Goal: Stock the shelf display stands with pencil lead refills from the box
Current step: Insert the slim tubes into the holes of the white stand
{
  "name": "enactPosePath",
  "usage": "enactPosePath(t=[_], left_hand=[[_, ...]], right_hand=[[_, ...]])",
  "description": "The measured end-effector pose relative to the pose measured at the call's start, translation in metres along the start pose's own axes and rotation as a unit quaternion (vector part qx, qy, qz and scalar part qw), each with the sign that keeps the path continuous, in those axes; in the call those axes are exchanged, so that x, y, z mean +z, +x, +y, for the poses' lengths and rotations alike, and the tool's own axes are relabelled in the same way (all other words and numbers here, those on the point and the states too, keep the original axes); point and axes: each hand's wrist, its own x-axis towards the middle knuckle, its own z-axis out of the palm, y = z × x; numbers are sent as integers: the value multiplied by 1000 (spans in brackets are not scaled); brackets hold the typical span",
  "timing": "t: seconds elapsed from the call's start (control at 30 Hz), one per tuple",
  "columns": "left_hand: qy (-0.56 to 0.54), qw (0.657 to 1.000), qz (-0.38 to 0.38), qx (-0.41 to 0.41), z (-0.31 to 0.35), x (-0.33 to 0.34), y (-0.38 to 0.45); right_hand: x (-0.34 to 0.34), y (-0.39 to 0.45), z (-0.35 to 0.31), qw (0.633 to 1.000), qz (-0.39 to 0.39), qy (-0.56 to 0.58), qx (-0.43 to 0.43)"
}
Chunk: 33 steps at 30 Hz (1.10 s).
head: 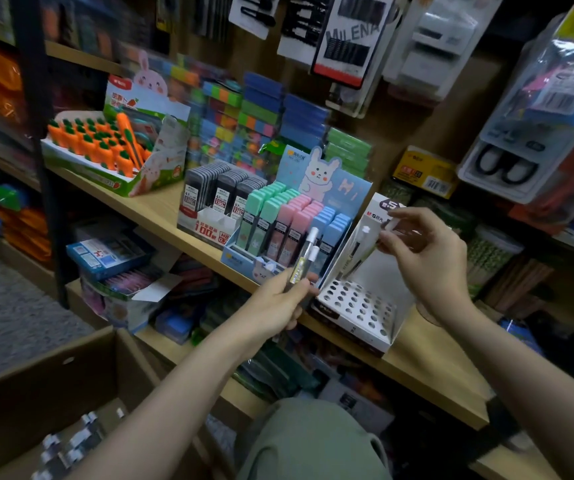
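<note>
Here, by lines:
Left hand (280, 299): fingers curled round a few refill tubes (304, 259), held tilted in front of the pastel display (292, 230).
Right hand (424, 251): thumb and fingertips pinched on a small white piece; what it is cannot be told.
Stand (358, 306): white, full of holes, on the shelf (161, 206) just right of the pastel display; one tube (360, 249) stands tilted in it.
Box (46, 393): cardboard, lower left, more tubes inside.

Clear glossy plastic tubes (304, 258) with white caps; white glossy card stand (358, 306) punched with holes; pale matt wood-grain shelf (427, 358); brown matt cardboard box (36, 386) at 8 o'clock.
</note>
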Motion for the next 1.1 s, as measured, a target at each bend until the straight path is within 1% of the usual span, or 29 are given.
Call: enactPosePath(t=[0.1,0.3,0.4,0.47,0.57,0.73,0.87,0.93,1.0,1.03,1.1], left_hand=[[38,999,-22,23,-4,2,0],[97,995,-25,24,-12,2,1],[134,990,-24,36,-12,3,2],[148,988,-27,40,-12,3,3],[135,990,-28,39,-10,4,1],[101,994,-28,28,-10,4,1],[91,995,-28,24,-10,5,0],[91,995,-31,17,-9,3,0],[39,998,-51,-9,-7,0,-2],[-20,997,-65,-30,-7,-3,-3],[-157,980,-100,-65,-5,-11,-3]], right_hand=[[6,-3,3,1000,7,10,1],[10,-7,4,1000,-7,9,-14],[12,-5,2,999,-26,-19,-34],[16,-1,-1,998,-21,-41,-37],[21,7,-3,997,-1,-69,-43],[27,4,3,992,-18,-113,-52],[31,-2,5,990,-5,-130,-57],[34,-4,5,988,-12,-144,-56],[33,-6,4,988,-6,-148,-44],[31,-7,2,989,3,-140,-35],[24,-8,-5,992,19,-122,-28]])
